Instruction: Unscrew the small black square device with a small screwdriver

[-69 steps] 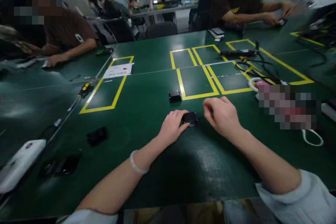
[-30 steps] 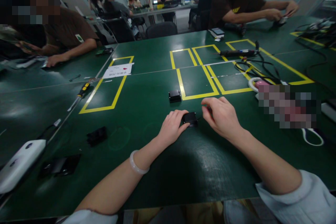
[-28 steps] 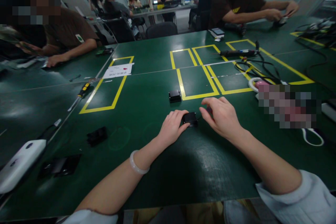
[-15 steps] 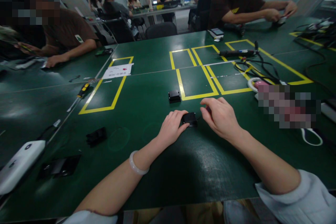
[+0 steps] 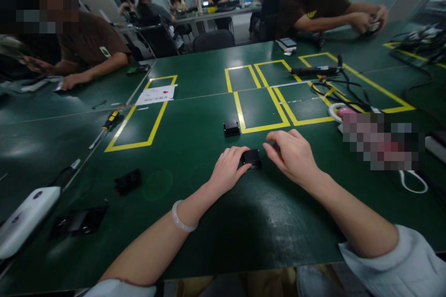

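Note:
My left hand (image 5: 227, 168) grips a small black rectangular part (image 5: 252, 158) between thumb and fingers and keeps it on the green table. Just to the right of that part is my right hand (image 5: 291, 154), its thumb and fingers curled together. Something small and dark shows between those fingertips, too hidden to name. Beyond my hands sits a similar black part (image 5: 231, 127), touched by neither hand.
At left lie a black ribbed piece (image 5: 127, 181), flat black parts (image 5: 79, 221), a white device (image 5: 29, 220) and a yellow-black screwdriver (image 5: 110, 120). A black cabled tool (image 5: 315, 71) rests at right among yellow tape outlines. Co-workers sit across the table.
My right hand's fingertips have shifted slightly left and closed a little, nearer the black part. My left hand stays where it was.

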Available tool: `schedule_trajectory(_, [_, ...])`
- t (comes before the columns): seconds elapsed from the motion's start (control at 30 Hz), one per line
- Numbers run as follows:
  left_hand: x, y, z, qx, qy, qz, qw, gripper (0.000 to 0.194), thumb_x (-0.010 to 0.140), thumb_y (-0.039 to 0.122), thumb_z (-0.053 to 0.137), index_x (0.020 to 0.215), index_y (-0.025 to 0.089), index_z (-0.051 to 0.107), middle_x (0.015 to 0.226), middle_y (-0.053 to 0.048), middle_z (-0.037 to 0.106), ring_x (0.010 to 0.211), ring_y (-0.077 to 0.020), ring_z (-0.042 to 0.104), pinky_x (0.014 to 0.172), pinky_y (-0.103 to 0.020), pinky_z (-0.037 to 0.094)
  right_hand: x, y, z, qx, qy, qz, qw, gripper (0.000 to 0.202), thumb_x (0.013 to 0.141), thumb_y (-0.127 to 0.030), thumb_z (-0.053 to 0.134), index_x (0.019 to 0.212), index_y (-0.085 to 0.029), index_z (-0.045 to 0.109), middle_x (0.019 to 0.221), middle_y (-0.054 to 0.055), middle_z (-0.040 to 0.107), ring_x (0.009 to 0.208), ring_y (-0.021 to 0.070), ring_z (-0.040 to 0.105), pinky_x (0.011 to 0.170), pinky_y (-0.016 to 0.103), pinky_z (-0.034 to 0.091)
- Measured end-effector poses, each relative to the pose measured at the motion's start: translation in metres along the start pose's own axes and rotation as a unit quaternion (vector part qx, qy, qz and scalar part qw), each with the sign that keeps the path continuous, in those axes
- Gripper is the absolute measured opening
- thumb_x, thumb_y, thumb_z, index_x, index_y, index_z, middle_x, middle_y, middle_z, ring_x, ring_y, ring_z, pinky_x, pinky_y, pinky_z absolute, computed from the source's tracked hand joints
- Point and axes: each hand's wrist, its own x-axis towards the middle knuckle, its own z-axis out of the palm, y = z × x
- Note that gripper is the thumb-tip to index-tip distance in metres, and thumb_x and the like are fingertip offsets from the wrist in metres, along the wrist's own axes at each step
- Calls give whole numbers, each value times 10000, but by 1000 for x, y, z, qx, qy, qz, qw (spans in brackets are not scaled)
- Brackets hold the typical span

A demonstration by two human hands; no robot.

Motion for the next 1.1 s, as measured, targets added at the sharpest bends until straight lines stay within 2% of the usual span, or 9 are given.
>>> schedule_trajectory(0.1, [0, 0, -1, 1, -4, -3, 1000, 331, 929, 353, 518, 1229, 220, 471, 1172, -66, 562, 1026, -233, 512, 895, -383, 434, 0, -1, 0, -3, -3, 0, 1000, 71, 913, -213, 475, 907, -181, 538, 765, 35, 650, 648, 161, 557, 678, 313, 372])
schedule_trajectory(0.27, [0, 0, 0, -4, -1, -3, 1000, 334, 929, 352, 518, 1232, 222, 470, 1178, -66, 561, 1037, -235, 509, 907, -389, 429, 0, -2, 0, 1, 12, -5, 1000, 141, 889, -155, 455, 1005, -166, 533, 821, 52, 657, 693, 176, 567, 700, 322, 387])
schedule_trajectory(0.47, [0, 0, 0, -2, 1, -1, 1000, 346, 924, 345, 526, 1238, 215, 460, 1171, -67, 565, 1044, -239, 513, 907, -389, 430, 1, -3, -2, 13, -17, 1, 1000, 110, 920, -259, 474, 913, -185, 555, 799, 42, 668, 685, 169, 581, 683, 322, 366])
schedule_trajectory(0.67, [1, 1, -1, -3, -2, -2, 1000, 330, 926, 345, 523, 1227, 220, 473, 1178, -66, 564, 1044, -236, 513, 906, -386, 432, 1, -2, 0, -3, 4, 4, 1000, 128, 911, -166, 436, 975, -165, 547, 819, 56, 666, 695, 172, 579, 700, 320, 380])
schedule_trajectory(0.9, [1, 0, 1, -4, 2, 0, 1000, 341, 925, 345, 524, 1237, 219, 467, 1170, -72, 568, 1041, -238, 517, 910, -398, 431, 0, -1, -1, 13, -14, 6, 1000, 111, 925, -260, 470, 887, -190, 546, 774, 37, 656, 673, 163, 569, 681, 314, 361])
schedule_trajectory(1.1, [0, 0, 0, -3, 1, -1, 1000, 335, 923, 343, 530, 1230, 220, 474, 1185, -66, 562, 1042, -236, 512, 907, -385, 431, 1, -3, -2, 5, 4, 6, 1000, 121, 918, -173, 434, 953, -170, 550, 818, 54, 663, 690, 166, 570, 691, 315, 375])
